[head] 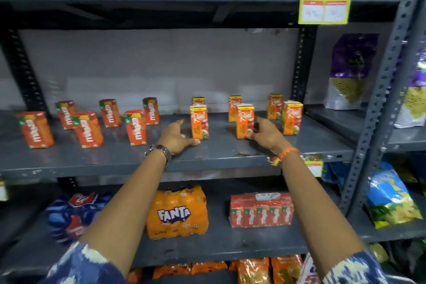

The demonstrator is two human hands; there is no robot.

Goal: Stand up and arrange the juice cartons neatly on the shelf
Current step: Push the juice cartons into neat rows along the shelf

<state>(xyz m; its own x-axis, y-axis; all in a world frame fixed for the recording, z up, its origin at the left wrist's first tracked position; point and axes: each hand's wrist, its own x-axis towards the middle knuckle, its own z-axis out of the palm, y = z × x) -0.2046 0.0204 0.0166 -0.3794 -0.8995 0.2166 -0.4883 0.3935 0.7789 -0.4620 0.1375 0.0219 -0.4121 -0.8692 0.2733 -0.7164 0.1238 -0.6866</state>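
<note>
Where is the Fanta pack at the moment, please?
The Fanta pack sits on the lower shelf, centre of the head view, between a blue bottle pack and a red carton multipack.

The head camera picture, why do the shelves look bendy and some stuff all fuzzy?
Head view: the wide-angle lens bows the grey shelf and tilts the Maaza cartons outward near the left edge; the blue pack and sleeves at the bottom corners are smeared by blur; the price tag is too soft to read properly; lighting is dim and even, without harsh glare.
</note>
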